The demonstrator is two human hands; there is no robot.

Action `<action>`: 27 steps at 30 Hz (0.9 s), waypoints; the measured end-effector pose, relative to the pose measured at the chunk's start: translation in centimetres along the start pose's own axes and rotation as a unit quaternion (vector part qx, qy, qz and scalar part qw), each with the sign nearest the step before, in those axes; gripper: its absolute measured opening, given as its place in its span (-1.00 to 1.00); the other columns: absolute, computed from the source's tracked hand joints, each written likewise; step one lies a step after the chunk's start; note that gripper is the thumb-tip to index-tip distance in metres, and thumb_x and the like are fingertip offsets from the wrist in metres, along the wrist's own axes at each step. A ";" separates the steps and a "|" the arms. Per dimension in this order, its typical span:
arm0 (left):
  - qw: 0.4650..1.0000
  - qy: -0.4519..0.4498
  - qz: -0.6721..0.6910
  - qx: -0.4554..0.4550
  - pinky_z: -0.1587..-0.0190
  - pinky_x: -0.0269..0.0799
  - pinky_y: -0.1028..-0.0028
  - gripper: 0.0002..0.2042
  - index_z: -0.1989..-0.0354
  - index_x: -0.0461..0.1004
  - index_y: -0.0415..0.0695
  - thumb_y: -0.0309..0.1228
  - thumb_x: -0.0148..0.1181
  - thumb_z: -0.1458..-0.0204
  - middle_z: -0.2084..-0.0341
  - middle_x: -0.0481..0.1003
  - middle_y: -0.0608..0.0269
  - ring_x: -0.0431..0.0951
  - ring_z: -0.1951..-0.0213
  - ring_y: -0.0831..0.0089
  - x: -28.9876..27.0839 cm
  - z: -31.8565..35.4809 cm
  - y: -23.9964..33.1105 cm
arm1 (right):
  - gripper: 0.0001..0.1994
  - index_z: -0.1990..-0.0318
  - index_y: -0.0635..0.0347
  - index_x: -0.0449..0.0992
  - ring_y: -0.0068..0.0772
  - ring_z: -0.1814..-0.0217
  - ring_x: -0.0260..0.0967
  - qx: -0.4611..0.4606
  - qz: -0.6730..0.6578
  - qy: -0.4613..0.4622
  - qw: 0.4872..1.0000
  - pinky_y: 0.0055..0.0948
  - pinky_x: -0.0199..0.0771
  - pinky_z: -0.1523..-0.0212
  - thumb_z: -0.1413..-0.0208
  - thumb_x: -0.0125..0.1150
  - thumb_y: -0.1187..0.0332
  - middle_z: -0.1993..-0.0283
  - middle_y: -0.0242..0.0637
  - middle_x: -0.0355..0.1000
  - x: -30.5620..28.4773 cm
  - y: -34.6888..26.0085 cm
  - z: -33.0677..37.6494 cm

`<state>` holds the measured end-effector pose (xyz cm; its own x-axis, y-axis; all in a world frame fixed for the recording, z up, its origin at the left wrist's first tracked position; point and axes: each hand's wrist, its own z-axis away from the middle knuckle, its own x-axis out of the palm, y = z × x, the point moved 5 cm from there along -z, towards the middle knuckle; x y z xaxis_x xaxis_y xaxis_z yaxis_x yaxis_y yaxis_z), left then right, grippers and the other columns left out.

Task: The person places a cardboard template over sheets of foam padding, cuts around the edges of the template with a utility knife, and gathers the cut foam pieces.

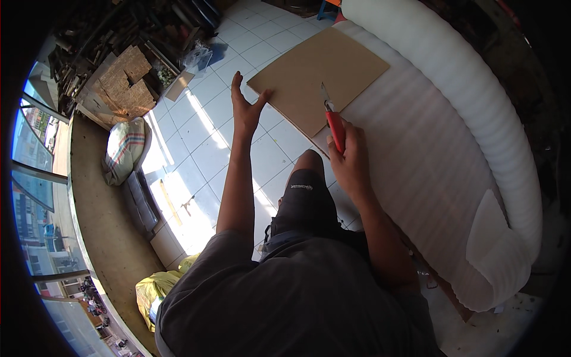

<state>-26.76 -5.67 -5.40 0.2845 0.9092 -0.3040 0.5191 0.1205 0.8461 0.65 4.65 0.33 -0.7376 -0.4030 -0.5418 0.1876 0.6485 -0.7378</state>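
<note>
My right hand [351,160] grips a red utility knife [336,131], its blade out and pointing away from me over a brown cardboard sheet [330,65]. The sheet lies flat at the far end of a white foam sheet [410,137], with its near left edge sticking out past the foam. My left hand [247,107] is raised by the left corner of the cardboard, thumb and fingers spread apart. The thumb tip comes close to that corner; whether it touches, I cannot tell. Nothing sits between its fingers.
Along the right runs a thick roll of white foam [476,83]. White floor tiles [208,119] stretch to the left, with a striped sack [126,149], a yellow plastic bag [156,291] and a ledge under the windows. A pile of scrap wood [125,41] stands at the far left.
</note>
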 end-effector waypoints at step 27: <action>0.973 0.182 0.086 -0.112 -0.22 0.40 0.15 -0.52 -0.24 0.49 -0.14 -0.16 0.29 -0.23 -0.14 0.45 0.01 0.46 -0.18 0.09 2.9 4.1 0.4 | -0.44 -0.27 0.35 0.39 0.04 -0.21 0.35 -0.023 0.066 -0.026 0.997 -0.09 0.50 -0.17 -0.05 0.32 0.64 -0.15 -0.01 0.46 1.1 -0.1 -0.2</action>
<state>-22.41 -4.64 -7.71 0.0265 0.9996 -0.0097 0.2893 0.0016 0.9572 -0.31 4.34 -0.10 -0.6737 -0.3448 -0.6537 0.2497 0.7262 -0.6405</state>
